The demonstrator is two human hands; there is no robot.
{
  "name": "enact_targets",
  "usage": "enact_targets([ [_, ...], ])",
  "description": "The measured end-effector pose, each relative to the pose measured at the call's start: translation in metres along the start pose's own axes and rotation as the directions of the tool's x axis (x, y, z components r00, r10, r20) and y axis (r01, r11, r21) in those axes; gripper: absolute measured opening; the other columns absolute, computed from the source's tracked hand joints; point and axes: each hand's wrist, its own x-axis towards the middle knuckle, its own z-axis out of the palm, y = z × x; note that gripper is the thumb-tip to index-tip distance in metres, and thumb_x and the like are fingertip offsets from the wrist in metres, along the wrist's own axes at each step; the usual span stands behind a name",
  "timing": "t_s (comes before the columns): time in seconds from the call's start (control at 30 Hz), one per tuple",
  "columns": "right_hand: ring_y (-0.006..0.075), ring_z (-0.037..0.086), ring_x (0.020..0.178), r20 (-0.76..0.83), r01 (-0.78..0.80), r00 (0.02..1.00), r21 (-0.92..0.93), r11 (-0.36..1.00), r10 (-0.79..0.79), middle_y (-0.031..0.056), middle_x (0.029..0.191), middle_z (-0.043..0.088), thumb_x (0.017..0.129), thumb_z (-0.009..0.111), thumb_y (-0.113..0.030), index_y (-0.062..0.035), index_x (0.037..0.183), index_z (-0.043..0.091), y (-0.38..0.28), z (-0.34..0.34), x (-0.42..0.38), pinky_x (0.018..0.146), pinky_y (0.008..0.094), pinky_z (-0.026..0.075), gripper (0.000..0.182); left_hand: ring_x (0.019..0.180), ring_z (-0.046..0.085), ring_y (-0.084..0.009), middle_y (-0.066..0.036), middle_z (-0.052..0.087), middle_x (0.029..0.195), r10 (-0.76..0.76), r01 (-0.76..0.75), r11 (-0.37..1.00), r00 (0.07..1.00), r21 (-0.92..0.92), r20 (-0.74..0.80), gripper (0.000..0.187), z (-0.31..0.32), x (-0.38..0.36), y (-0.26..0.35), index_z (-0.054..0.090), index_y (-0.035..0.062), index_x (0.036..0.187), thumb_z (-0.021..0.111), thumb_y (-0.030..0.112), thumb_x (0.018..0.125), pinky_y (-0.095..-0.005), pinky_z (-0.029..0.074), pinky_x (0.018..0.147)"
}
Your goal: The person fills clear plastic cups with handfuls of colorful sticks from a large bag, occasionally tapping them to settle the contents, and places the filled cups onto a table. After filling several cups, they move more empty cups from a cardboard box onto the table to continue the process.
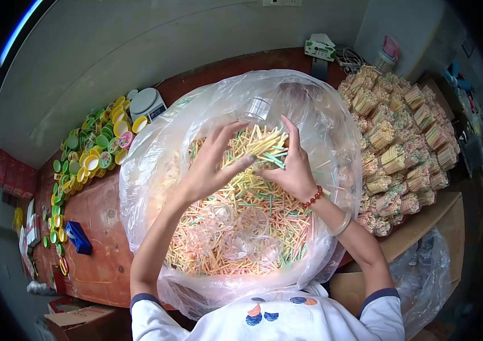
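A large clear plastic bag (150,187) stands wide open in front of me, holding a deep pile of short, thin pastel sticks (218,213) in yellow, pink and green. Above the pile, a loose bundle of sticks (268,146) sits in the crook of my right hand (295,169), thumb below it and index finger above. My left hand (212,166) faces it from the other side, fingers spread and curved, its thumb tip at the bundle's near end. Several clear plastic cups (253,221) lie on the pile nearer to me. Another clear container (259,108) rests at the bag's far side.
On the right, many bundled sticks (392,159) are stacked high beside a cardboard box (446,227). Yellow and green round containers (91,162) crowd the table's left, near a white scale (146,102). A blue tape dispenser (78,237) and tissue pack (320,48) stand farther off.
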Motion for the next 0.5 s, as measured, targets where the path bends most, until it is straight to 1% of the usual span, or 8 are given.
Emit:
enact_targets([
  [0.07,0.0344,0.071,0.113,-0.001,-0.006,1.0,-0.088,0.996,0.006,0.0214,0.121,0.07,0.069,0.094,-0.009,-0.012,0.161,0.014,-0.009,0.0,-0.01,0.097,0.0425,0.058,0.122,0.14,0.047,-0.0336,-0.018,0.044,0.154,0.213,-0.219,0.942,0.976,0.253,0.051,0.082,0.011,0.006,0.003,0.044,0.0122,0.154,0.076,0.051,0.089,-0.0514,0.041,0.117],
  [0.1,0.0358,0.071,0.11,-0.006,-0.007,1.0,-0.135,0.991,0.007,0.0213,0.117,0.07,0.068,0.095,-0.01,-0.0128,0.162,0.012,-0.01,0.004,-0.014,0.093,0.0451,0.059,0.125,0.14,0.047,-0.0336,-0.018,0.044,0.154,0.214,-0.219,0.942,0.976,0.253,0.047,0.082,0.013,0.008,0.009,0.044,0.0122,0.154,0.076,0.051,0.089,-0.0514,0.041,0.117],
  [0.2,0.0322,0.072,0.108,-0.013,0.005,1.0,-0.121,0.993,-0.006,0.0194,0.115,0.072,0.07,0.096,-0.015,-0.0122,0.162,0.012,-0.025,0.0,-0.03,0.091,0.0412,0.059,0.125,0.115,0.065,-0.0373,-0.021,0.06,0.132,0.123,-0.132,0.99,0.978,0.047,0.166,0.061,0.013,0.011,0.029,0.055,0.0095,0.141,0.079,0.015,0.085,-0.0473,0.057,0.096],
  [0.23,0.0311,0.073,0.106,-0.024,0.022,0.999,-0.079,0.997,-0.024,0.0189,0.11,0.073,0.07,0.096,-0.012,-0.0121,0.163,0.011,-0.024,0.0,-0.036,0.092,0.0409,0.059,0.125,0.097,0.071,-0.0336,-0.018,0.065,0.119,0.134,-0.145,0.985,0.984,0.089,0.122,0.053,0.015,0.009,0.032,0.059,0.0081,0.133,0.077,0.005,0.083,-0.0435,0.061,0.083],
  [0.33,0.0286,0.07,0.111,0.014,-0.006,1.0,-0.073,0.997,0.007,0.0174,0.119,0.069,0.07,0.093,-0.003,-0.0122,0.163,0.01,-0.028,0.001,-0.05,0.097,0.04,0.057,0.125,0.088,0.073,-0.0284,-0.015,0.068,0.107,0.052,-0.061,0.997,0.985,0.051,0.168,0.041,0.011,0.004,0.042,0.062,0.0049,0.124,0.076,0.005,0.085,-0.0408,0.061,0.079],
  [0.37,0.0286,0.07,0.111,0.014,-0.006,1.0,-0.074,0.997,0.007,0.0174,0.119,0.069,0.07,0.093,-0.003,-0.0122,0.163,0.01,-0.024,0.002,-0.053,0.097,0.04,0.057,0.125,0.085,0.073,-0.0251,-0.014,0.069,0.101,0.099,-0.102,0.995,0.99,0.021,0.096,0.034,0.009,0.002,0.039,0.063,0.0032,0.118,0.075,0.004,0.087,-0.0383,0.061,0.077],
  [0.43,0.0256,0.064,0.118,-0.032,0.021,0.999,0.29,0.957,-0.013,0.0147,0.13,0.059,0.071,0.089,0.006,-0.0124,0.164,0.009,-0.008,0.008,-0.057,0.102,0.0391,0.055,0.124,0.084,0.074,-0.0174,-0.011,0.073,0.089,0.132,-0.14,0.987,0.987,-0.082,-0.093,0.015,0.004,-0.005,0.032,0.066,0.0,0.107,0.071,0.005,0.093,-0.0321,0.061,0.074],
  [0.5,0.0235,0.064,0.117,-0.066,-0.03,0.996,0.33,0.943,0.055,0.013,0.125,0.059,0.072,0.087,0.009,-0.0082,0.163,0.008,0.003,0.01,-0.064,0.102,0.0364,0.054,0.122,0.087,0.075,-0.0168,-0.01,0.075,0.09,-0.026,0.007,0.987,0.992,-0.159,-0.122,0.015,-0.012,-0.011,0.03,0.066,0.0003,0.109,0.07,0.004,0.095,-0.0314,0.062,0.075],
])
